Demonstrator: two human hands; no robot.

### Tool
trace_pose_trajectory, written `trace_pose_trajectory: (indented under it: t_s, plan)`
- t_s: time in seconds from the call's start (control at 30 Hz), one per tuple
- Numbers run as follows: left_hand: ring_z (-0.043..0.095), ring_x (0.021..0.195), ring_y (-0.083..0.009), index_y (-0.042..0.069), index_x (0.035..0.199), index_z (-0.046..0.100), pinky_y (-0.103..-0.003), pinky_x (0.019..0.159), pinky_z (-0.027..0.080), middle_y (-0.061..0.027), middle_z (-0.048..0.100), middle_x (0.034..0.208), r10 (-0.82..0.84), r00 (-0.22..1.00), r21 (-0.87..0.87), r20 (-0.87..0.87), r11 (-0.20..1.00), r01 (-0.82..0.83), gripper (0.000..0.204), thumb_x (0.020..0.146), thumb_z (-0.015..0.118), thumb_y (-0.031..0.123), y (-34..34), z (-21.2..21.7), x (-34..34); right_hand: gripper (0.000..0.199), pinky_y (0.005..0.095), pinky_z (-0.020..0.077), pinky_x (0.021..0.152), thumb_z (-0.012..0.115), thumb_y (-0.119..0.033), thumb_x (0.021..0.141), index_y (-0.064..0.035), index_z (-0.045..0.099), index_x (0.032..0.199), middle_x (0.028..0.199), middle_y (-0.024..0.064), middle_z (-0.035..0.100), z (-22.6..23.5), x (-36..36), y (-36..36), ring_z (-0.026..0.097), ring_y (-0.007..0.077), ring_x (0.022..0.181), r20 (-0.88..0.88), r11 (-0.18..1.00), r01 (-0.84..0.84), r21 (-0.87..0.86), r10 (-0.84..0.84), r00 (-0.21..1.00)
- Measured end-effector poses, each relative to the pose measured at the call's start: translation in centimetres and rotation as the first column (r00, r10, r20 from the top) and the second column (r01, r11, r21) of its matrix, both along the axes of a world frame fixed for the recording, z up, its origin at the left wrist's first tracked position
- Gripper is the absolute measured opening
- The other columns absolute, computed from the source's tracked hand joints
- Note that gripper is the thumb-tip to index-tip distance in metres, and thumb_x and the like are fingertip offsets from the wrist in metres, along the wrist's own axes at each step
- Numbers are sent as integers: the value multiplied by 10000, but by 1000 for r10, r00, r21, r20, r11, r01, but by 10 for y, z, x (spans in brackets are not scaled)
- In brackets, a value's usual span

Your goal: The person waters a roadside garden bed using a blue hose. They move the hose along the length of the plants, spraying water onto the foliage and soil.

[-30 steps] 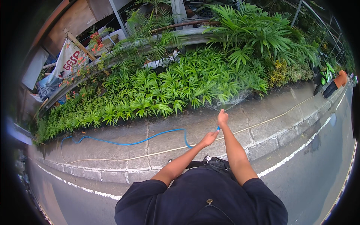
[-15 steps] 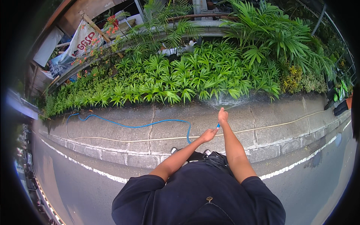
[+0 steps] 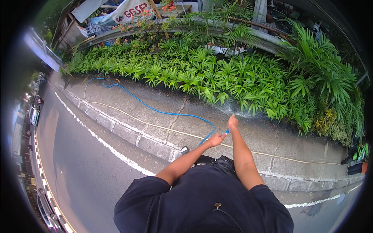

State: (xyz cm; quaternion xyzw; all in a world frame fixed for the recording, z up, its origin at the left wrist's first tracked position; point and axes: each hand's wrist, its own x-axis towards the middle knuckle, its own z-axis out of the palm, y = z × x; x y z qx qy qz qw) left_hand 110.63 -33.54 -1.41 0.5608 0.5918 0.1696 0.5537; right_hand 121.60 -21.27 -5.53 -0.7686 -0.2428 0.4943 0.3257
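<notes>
My right hand (image 3: 233, 122) is closed round the end of a blue hose (image 3: 182, 114), where water (image 3: 232, 108) fans out toward the foot of the green leafy plants (image 3: 217, 73). Just behind it, lower and to the left, my left hand (image 3: 217, 139) grips the same hose. A short blue stretch shows between the two hands. From below my left hand the hose loops away across the pavement to the far left. The exact shape of the hose's end is hidden by my right fingers.
A beige hose (image 3: 182, 133) runs along the pavement (image 3: 248, 136). Behind the plants is a grey guardrail (image 3: 268, 43), with a printed banner (image 3: 132, 13) at the far left. On the near side, a white-lined road (image 3: 93, 163) has a car (image 3: 34, 114) at its left.
The view has turned, so the plants and pavement now slant down to the right and more road shows at left. Both hands keep their grip on the blue hose as water sprays.
</notes>
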Motion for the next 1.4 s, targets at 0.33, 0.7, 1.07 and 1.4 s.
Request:
trace_pose_trajectory:
  t_s: [0.33, 0.7, 1.07, 1.4]
  plan:
    - [491, 558, -163, 16, 623, 565, -328, 546, 385, -72, 519, 556, 245, 969, 37, 38, 968, -247, 609, 879, 430, 552, 2, 2, -166, 500, 350, 331, 338, 324, -430, 928, -34, 454, 652, 486, 71, 438, 15, -182, 18, 427, 207, 356, -360, 995, -98, 1, 92, 928]
    - [403, 494, -118, 37, 650, 610, -302, 479, 320, -2, 415, 491, 502, 865, 138, 10, 856, -498, 558, 860, 484, 538, -16, 43, -335, 440, 264, 185, 324, 283, -478, 928, -111, 350, 694, 482, -20, 253, 34, -373, 21, 224, 106, 365, -766, 983, -170, -73, 54, 640]
    - [380, 473, -87, 26, 677, 621, -282, 451, 290, 5, 404, 479, 743, 657, 159, 131, 638, -753, 475, 895, 499, 430, -44, 63, -399, 444, 257, 157, 320, 271, -476, 912, -140, 331, 628, 465, -34, 234, 80, -485, 8, 205, 95, 347, -812, 905, -425, 22, 264, 520]
    - [340, 450, -60, 28, 673, 621, -263, 428, 252, 41, 372, 467, 807, 548, 203, 220, 511, -835, 455, 909, 493, 395, -56, 69, -416, 383, 254, 143, 315, 323, -426, 878, -149, 324, 613, 466, -27, 264, 106, -522, -4, 207, 88, 340, -815, 857, -498, 129, 378, 439]
